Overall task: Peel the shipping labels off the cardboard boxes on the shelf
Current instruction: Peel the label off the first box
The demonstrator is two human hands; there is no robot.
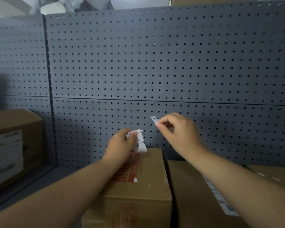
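The back panel (pixel 155 63) is dark grey, with an even grid of small black round holes across its whole face. The shelf floor (pixel 39 178) is the same grey, plain. The centre box (pixel 151 181) is brown cardboard with red-orange block print on its top and front. The right box (pixel 187 195) is brown; its label strip (pixel 220 199) is white with black barcode bars. The left box (pixel 23 122) is brown, and its side label (pixel 5 155) is pale with blurred grey lines. The crumpled label (pixel 139 142) in the left hand (pixel 122 143) is white with black print. The scrap (pixel 154 120) in the right hand (pixel 176 127) is white with dark marks.

Looking forward and slightly downward from head height, facing the pegboard wall (pixel 155 63) squarely, sitting close above the cardboard boxes (pixel 143 186).
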